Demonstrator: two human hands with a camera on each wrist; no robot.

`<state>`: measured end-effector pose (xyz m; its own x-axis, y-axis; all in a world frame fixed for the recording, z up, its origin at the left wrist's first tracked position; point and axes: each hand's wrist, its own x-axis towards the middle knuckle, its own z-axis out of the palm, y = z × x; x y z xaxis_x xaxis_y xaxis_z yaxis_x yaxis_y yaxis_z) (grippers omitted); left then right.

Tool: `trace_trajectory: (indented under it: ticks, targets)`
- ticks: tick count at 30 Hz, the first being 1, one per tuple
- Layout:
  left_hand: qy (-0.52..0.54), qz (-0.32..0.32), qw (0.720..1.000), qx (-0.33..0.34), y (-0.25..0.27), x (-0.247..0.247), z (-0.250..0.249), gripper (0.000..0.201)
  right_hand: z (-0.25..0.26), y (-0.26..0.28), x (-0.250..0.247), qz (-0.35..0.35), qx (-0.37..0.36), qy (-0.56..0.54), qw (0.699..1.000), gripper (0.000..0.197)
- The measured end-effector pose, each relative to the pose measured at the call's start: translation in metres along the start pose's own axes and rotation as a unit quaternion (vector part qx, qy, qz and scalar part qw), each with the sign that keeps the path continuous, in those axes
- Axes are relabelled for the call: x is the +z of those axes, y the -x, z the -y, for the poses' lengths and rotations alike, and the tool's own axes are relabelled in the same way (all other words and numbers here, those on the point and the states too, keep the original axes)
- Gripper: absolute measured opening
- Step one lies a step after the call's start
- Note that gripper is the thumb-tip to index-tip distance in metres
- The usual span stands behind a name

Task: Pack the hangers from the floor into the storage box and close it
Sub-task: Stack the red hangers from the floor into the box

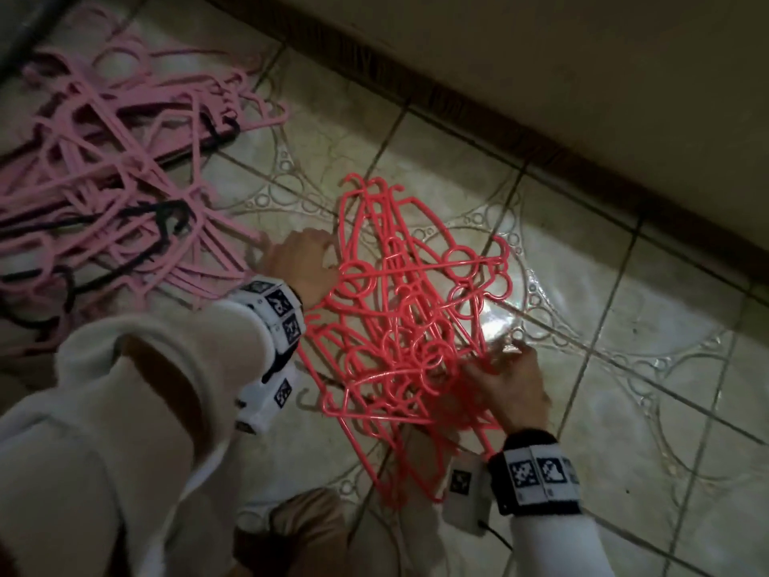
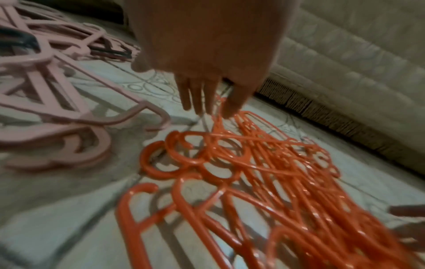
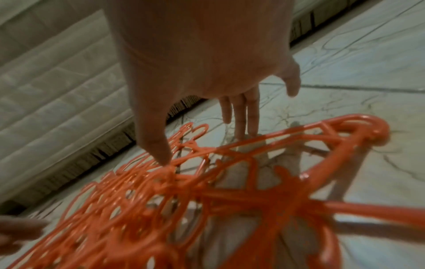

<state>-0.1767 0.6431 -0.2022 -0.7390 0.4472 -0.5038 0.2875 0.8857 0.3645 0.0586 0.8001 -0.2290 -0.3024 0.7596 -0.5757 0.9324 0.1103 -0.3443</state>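
Two heaps of hangers on the tiled floor [image 1: 624, 285], and the one in play is the red pile [image 1: 412, 326]: glossy coral-orange plastic, thin rods with round loops and hooked tops, all tangled flat in the middle of the floor, just near of the wall [image 1: 582, 56]. Off to the far left lies the pink pile [image 1: 108, 160], matte and thicker, with a few black hangers [image 1: 166, 226] threaded through it. From the head view the left hand [image 1: 306, 264] sits at the left edge of the red pile, fingers spread, touching the floor and the rim of the pile; the right hand [image 1: 509, 387] is at the near right edge, fingers down among the rods. The left wrist camera shows what the head view cannot: the fingers [image 2: 200, 96] are straight, tips just at the far hooks of the red pile, gripping nothing, and the pink pile's chunky hooks [image 2: 57, 145] sit close on the left. The right wrist camera shows the thumb tip pressing onto a rod and the other fingers [image 3: 241, 112] straight, reaching down past the pile's edge toward the tile, so that hand is relaxed too, closed on nothing. Both wrist views are blurred. White sleeves [image 1: 145, 389] and marker-tagged wristbands [image 1: 537, 472] show only from above.
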Motion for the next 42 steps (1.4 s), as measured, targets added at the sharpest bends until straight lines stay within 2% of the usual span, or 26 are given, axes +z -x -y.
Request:
trace_trajectory:
  ticks: [2, 3, 4, 5, 6, 8, 9, 11, 12, 13, 15, 17, 18, 20, 21, 23, 25, 28, 31, 35, 39, 42]
  targets:
    - [0.036, -0.091, 0.992, -0.074, 0.023, 0.0, -0.004, 0.033, 0.001, -0.014, 0.006, 0.007, -0.016, 0.019, 1.0, 0.094]
    - [0.077, -0.093, 0.984, -0.133, 0.037, 0.001, -0.004, 0.032, 0.004, -0.019, 0.009, 0.009, -0.027, 0.037, 0.999, 0.104]
    - [0.128, -0.065, 0.97, -0.197, 0.052, -0.001, -0.006, 0.031, 0.011, -0.02, 0.01, 0.014, -0.035, 0.05, 0.998, 0.108]
    - [0.183, -0.003, 0.95, -0.252, 0.064, -0.003, -0.007, 0.033, 0.023, -0.016, 0.009, 0.021, -0.039, 0.061, 0.997, 0.108]
    - [0.252, 0.077, 0.919, -0.293, 0.076, -0.003, -0.01, 0.035, 0.034, -0.011, 0.007, 0.025, -0.048, 0.065, 0.996, 0.105]
    - [0.379, 0.244, 0.831, -0.325, 0.094, 0.0, -0.016, 0.051, 0.042, -0.011, 0.011, 0.028, -0.06, 0.064, 0.996, 0.102]
    - [0.39, 0.324, 0.801, -0.318, 0.1, 0.004, -0.017, 0.067, 0.046, -0.008, 0.011, 0.025, -0.061, 0.064, 0.996, 0.105]
    - [0.345, 0.429, 0.779, -0.3, 0.103, 0.022, -0.011, 0.103, 0.049, -0.008, 0.017, 0.026, -0.067, 0.04, 0.997, 0.118]
    - [0.31, 0.445, 0.787, -0.294, 0.102, 0.033, -0.008, 0.113, 0.049, -0.007, 0.02, 0.029, -0.063, 0.024, 0.997, 0.118]
    - [0.276, 0.428, 0.807, -0.297, 0.1, 0.046, -0.005, 0.115, 0.05, -0.007, 0.022, 0.037, -0.057, 0.019, 0.998, 0.114]
    - [0.244, 0.33, 0.855, -0.316, 0.094, 0.077, 0.005, 0.114, 0.048, -0.009, 0.029, 0.051, -0.049, 0.02, 0.997, 0.112]
    - [0.321, 0.201, 0.868, -0.32, 0.091, 0.095, 0.006, 0.101, 0.046, -0.01, 0.037, 0.064, -0.056, 0.015, 0.996, 0.122]
    - [0.352, 0.143, 0.871, -0.313, 0.091, 0.097, 0.005, 0.091, 0.049, -0.008, 0.039, 0.069, -0.051, 0.004, 0.996, 0.114]
    - [0.373, 0.084, 0.871, -0.307, 0.088, 0.095, 0.005, 0.064, 0.053, -0.004, 0.04, 0.072, -0.031, 0.002, 0.997, 0.079]
    - [0.387, 0.082, 0.868, -0.3, 0.086, 0.094, 0.008, 0.05, 0.053, -0.004, 0.042, 0.07, -0.029, -0.015, 0.997, 0.068]
    - [0.435, 0.097, 0.848, -0.285, 0.081, 0.083, 0.01, 0.036, 0.053, -0.002, 0.044, 0.072, -0.015, -0.071, 0.995, 0.066]
    - [0.475, 0.116, 0.827, -0.278, 0.079, 0.073, 0.011, 0.034, 0.053, -0.002, 0.047, 0.091, 0.0, -0.102, 0.991, 0.068]
    - [0.494, 0.163, 0.812, -0.264, 0.079, 0.064, 0.016, 0.034, 0.053, -0.005, 0.046, 0.151, 0.014, -0.136, 0.979, 0.043]
    - [0.505, 0.181, 0.807, -0.249, 0.08, 0.061, 0.026, 0.037, 0.055, -0.008, 0.043, 0.189, 0.027, -0.184, 0.964, 0.026]
    - [0.518, 0.222, 0.792, -0.236, 0.081, 0.054, 0.036, 0.004, 0.056, -0.008, 0.04, 0.211, 0.002, -0.198, 0.957, 0.025]
    - [0.495, 0.251, 0.804, -0.213, 0.081, 0.05, 0.037, 0.008, 0.065, -0.011, 0.036, 0.28, -0.003, -0.197, 0.94, 0.044]
    - [0.482, 0.237, 0.814, -0.22, 0.081, 0.052, 0.043, 0.007, 0.07, -0.01, 0.037, 0.357, 0.013, -0.207, 0.911, 0.035]
